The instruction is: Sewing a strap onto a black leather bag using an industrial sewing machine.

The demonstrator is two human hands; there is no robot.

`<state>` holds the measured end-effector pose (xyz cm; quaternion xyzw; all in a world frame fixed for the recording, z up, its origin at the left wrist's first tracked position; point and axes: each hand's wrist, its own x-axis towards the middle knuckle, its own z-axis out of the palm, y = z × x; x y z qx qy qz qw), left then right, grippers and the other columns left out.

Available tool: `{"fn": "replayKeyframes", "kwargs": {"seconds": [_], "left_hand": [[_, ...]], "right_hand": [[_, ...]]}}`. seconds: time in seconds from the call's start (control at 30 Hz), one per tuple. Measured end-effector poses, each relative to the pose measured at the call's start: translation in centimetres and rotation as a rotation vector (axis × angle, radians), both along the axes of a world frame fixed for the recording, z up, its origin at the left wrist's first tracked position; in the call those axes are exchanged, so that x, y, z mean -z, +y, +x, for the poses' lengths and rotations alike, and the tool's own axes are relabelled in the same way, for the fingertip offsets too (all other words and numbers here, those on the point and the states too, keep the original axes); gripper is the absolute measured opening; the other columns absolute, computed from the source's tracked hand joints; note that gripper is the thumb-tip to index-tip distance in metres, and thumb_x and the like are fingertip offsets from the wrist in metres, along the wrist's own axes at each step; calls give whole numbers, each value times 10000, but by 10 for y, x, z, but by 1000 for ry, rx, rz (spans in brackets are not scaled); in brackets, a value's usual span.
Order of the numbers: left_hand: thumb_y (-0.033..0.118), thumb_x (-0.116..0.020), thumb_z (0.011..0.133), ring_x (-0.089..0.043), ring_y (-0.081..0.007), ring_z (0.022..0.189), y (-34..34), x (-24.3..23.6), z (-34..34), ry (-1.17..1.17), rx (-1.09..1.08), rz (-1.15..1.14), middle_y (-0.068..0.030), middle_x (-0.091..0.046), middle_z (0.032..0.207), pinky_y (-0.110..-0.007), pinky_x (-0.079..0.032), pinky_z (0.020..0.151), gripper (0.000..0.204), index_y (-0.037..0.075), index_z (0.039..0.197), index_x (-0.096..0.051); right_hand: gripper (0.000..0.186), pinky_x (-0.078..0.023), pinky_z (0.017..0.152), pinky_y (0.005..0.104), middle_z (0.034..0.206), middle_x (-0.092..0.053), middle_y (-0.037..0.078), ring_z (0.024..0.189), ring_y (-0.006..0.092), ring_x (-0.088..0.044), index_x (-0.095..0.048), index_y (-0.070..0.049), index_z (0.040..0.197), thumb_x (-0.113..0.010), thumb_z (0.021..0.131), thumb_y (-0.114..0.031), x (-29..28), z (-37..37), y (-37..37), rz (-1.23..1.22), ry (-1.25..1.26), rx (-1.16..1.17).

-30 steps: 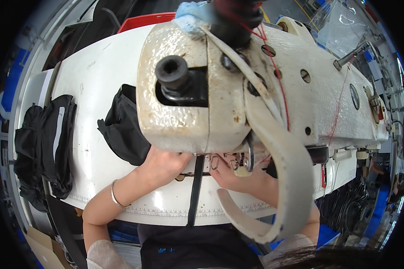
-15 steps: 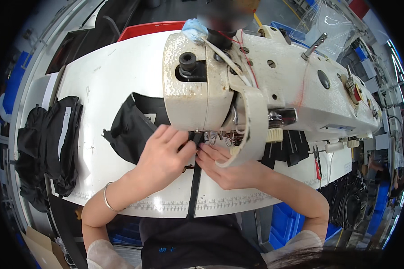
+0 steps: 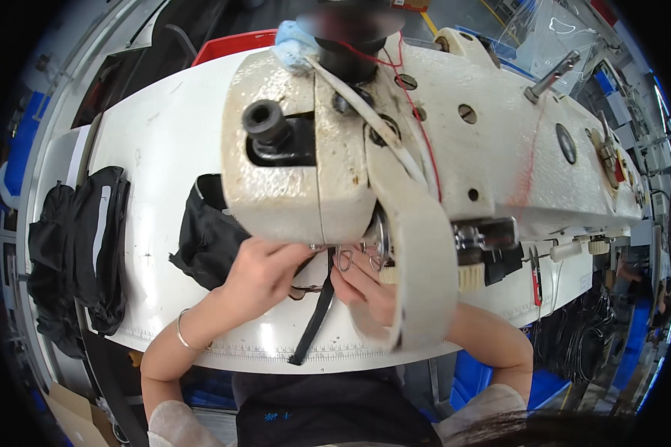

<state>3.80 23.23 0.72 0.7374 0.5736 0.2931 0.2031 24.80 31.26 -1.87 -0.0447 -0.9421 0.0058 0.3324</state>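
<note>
A white sewing machine stands over the work, and its head hides most of the stitching point. My left hand is closed beside it, fingers bent over the edge of a piece of black fabric; the fingertips are partly covered by the machine head. Across from it, my right hand lies close to the needle area, its fingers drawn together at the side of a narrow black strip. That strip hangs toward the table's near edge. Bent wire guides show above the right fingers, and a pale curved cover hides part of that hand.
Stacked black fabric pieces lie at the left of the white table. Red-handled snips rest to the right. A ruler scale runs along the front edge. Blue bins stand below, and a red bin is behind.
My view has moved closer to the machine, which looks larger. The strip's free end has swung left, and the black fabric shows less beside the head. Both hands stay by the needle area.
</note>
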Motion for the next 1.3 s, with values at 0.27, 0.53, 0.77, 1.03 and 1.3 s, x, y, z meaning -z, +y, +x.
{"fn": "replayKeyframes", "kwargs": {"seconds": [0.27,0.53,0.77,1.03,1.3], "left_hand": [[56,-632,624,-589,-195,893,-10,-2,18,441,163,423,-65,-627,967,-335,-481,745,330,4,945,-691],[71,-643,637,-560,-244,963,-12,14,19,290,141,307,-87,-600,1024,-379,-469,790,311,9,938,-690],[69,-652,635,-567,-254,956,-12,18,18,289,173,311,-100,-591,1027,-379,-486,771,311,8,938,-692],[32,-656,618,-628,-297,853,11,26,3,165,230,139,-140,-637,941,-375,-514,751,313,9,930,-670],[-10,-652,625,-605,-332,751,28,23,-3,205,79,324,-139,-618,813,-423,-491,682,186,17,808,-664]], "right_hand": [[236,-517,803,390,947,-608,106,924,219,-610,-647,-51,946,-589,720,-85,-10,9,-5,218,-238,-50],[476,-399,1017,375,1232,-563,150,1160,269,-539,-509,3,1243,-615,785,-72,-10,11,-14,-77,-214,-71],[461,-426,991,346,1231,-572,135,1122,230,-564,-520,3,1233,-642,796,-77,-16,9,-13,-99,-230,-58],[383,-479,884,349,1108,-633,139,1028,193,-607,-582,-18,1160,-644,788,-87,-39,4,9,-946,-147,-66],[348,-507,749,360,963,-644,100,886,223,-618,-662,-64,967,-658,619,-62,10,12,6,-673,-300,148]]}}
